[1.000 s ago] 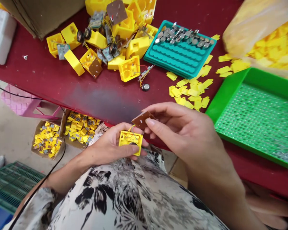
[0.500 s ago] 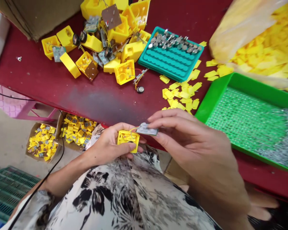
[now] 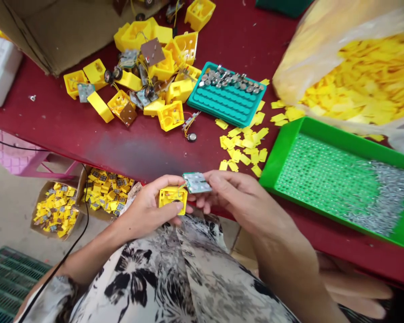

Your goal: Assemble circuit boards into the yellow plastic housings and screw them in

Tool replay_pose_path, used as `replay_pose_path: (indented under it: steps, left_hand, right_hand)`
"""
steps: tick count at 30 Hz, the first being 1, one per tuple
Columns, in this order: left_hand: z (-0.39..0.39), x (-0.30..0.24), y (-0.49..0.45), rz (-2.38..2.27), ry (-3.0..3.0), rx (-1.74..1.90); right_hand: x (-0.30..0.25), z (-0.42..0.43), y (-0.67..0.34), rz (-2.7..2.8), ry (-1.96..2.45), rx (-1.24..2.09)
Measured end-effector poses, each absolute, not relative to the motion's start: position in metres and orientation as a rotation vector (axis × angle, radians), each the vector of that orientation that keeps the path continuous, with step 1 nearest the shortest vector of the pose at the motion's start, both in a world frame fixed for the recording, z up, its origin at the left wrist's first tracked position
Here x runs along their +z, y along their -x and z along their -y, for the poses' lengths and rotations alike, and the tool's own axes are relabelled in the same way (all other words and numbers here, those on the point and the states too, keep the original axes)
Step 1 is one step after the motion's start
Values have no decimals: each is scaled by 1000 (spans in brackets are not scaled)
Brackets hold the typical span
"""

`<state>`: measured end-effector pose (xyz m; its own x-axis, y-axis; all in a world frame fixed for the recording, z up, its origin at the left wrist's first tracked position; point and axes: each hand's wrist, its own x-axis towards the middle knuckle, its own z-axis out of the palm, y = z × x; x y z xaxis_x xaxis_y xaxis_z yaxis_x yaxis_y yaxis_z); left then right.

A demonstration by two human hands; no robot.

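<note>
My left hand (image 3: 151,202) is closed on a small yellow plastic case (image 3: 173,197), its open side up and the thumb across its lower edge. Thin wires run from inside the case to a circuit board (image 3: 197,182). My right hand (image 3: 237,190) pinches that board by its right edge, just above and right of the case. The board is tilted, with its grey face showing. Part of a dark round piece inside the case is covered by my left thumb.
On the red table (image 3: 131,154) lie a heap of yellow cases (image 3: 170,115) with wired boards, a teal tray (image 3: 227,105) of button cells, scattered yellow tabs (image 3: 245,148), a bag of yellow pieces (image 3: 357,80) and a green tray (image 3: 279,166) of screws. Filled boxes (image 3: 55,208) stand on the floor.
My right hand has turned and now holds the board by its right edge, with the grey face more exposed. My left hand still grips the case. The camera view has shifted slightly.
</note>
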<state>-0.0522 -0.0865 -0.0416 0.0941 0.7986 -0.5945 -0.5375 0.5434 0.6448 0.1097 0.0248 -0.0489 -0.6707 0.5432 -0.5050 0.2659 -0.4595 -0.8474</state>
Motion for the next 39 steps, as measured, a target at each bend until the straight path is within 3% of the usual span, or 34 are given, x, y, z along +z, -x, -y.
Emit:
replay_pose_path:
  steps: [4,7,10,12,18,27,33,39]
  left_hand:
    - [88,-46,53,-1002,-206,1040]
    - [90,-52,55,-816,-20,1127]
    - [93,-56,59,-611,116,1186]
    - [95,-55,61,-576,140,1197]
    - [96,-42,60,-775,75,1164]
    - [91,-31,56,-927,-12,1094]
    - [89,-26,55,-901,-18,1075]
    - [91,-25,52,-901,-35,1072]
  right_hand:
    - [-39,-15,-99,1448,1202,2088]
    - [-25,0,-93,1765,1191,1590]
    - [-17,11,-93,2204,909,1093]
    - [-16,14,-96,2391,681,933]
    - [-9,12,-107,2532,399,860]
    - [7,11,-125,2718,388,948]
    - [1,11,-123,2656,573,751]
    - [0,4,-115,2658,623,833]
